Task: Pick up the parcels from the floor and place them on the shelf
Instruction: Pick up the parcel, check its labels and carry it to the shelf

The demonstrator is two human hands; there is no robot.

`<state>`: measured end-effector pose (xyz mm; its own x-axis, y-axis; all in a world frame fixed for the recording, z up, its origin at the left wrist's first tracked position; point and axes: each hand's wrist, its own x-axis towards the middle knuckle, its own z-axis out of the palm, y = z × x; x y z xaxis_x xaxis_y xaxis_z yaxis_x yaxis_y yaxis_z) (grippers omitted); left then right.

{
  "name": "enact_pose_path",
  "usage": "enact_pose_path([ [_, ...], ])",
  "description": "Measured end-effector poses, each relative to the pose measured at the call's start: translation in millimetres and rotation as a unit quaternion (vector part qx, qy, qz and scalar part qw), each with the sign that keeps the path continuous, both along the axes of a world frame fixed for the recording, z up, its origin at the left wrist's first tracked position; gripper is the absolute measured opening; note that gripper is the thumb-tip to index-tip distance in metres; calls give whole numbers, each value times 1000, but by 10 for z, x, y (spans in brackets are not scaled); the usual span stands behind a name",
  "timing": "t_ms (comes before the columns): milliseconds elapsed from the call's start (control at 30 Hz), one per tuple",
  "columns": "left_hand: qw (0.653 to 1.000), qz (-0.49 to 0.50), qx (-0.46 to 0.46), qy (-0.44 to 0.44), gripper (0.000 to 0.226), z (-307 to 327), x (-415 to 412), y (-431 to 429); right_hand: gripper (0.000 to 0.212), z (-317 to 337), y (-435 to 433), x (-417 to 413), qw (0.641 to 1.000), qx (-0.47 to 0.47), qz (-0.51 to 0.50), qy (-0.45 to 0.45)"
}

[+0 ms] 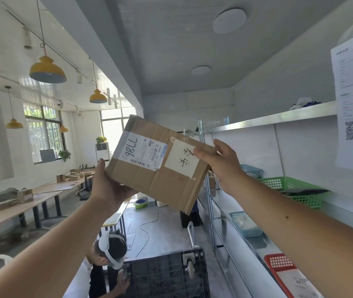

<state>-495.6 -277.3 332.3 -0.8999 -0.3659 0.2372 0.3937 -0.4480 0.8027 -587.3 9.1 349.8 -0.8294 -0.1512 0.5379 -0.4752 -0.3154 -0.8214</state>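
Parcel [160,166]: flat brown cardboard box, creased and dented, taped, with a printed shipping label [142,154] and a handwritten note [182,161] on its face.
Position: up in the air at about head height, tilted, just left of the metal shelf [268,119]; not on any shelf board yet.
Left hand [108,186]: curled round the lower-left corner, taking it from below.
Right hand [221,166]: pinches the right edge, thumb on the front face, fingers behind.
Weight: we judge it light, since it is held aloft by its edges alone.
Stiffness: we read it as fairly stiff but already crushed in places; the faces would likely give if squeezed.
Surface: bare card should grip well; we expect the tape strips and label to be slicker.
Where to hold: we'd stay on opposite edges or corners, on bare card, off the tape.
Shelf contents: green basket [289,186], blue basket [245,224] and red basket [278,263] sit on the lower boards; we'd aim for bare board beside them.
Risk: a person [111,248] crouches below, so a slip matters.
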Motion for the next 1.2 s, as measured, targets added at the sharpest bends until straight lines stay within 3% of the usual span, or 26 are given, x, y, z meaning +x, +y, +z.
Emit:
enact_pose_path([
  [67, 1000, 6, 26, 11, 68, -30, -25, 22, 129, -1, -26, 19, 1000, -25, 13, -12],
  [267, 996, 14, 74, 41, 56, -109, -84, 106, 30, -73, -125, 10, 999, 22, 41, -6],
  [333, 994, 15, 94, 55, 52, -138, -104, 140, 16, -100, -145, 23, 997, 34, 65, -33],
  [500, 990, 19, 130, 53, 50, -155, -119, 300, 54, -190, -198, 64, 982, 86, 82, -147],
  [600, 990, 13, 130, 51, 50, -190, -122, 324, 62, -209, -204, 85, 970, 97, 93, -203],
  [800, 984, -3, 169, 48, 50, -326, -138, 314, 93, -274, -221, 66, 959, 96, 124, -238],
  [900, 984, -12, 175, 33, 52, -413, -95, 305, 84, -275, -261, 68, 969, 74, 85, -219],
  [1033, 995, 1, 102, -21, 55, -475, -48, 286, 84, -249, -240, 22, 977, 39, 71, -196],
  [1200, 990, 71, -70, -96, 49, -374, -3, 278, 88, -253, -152, -52, 984, 32, 68, -160],
])
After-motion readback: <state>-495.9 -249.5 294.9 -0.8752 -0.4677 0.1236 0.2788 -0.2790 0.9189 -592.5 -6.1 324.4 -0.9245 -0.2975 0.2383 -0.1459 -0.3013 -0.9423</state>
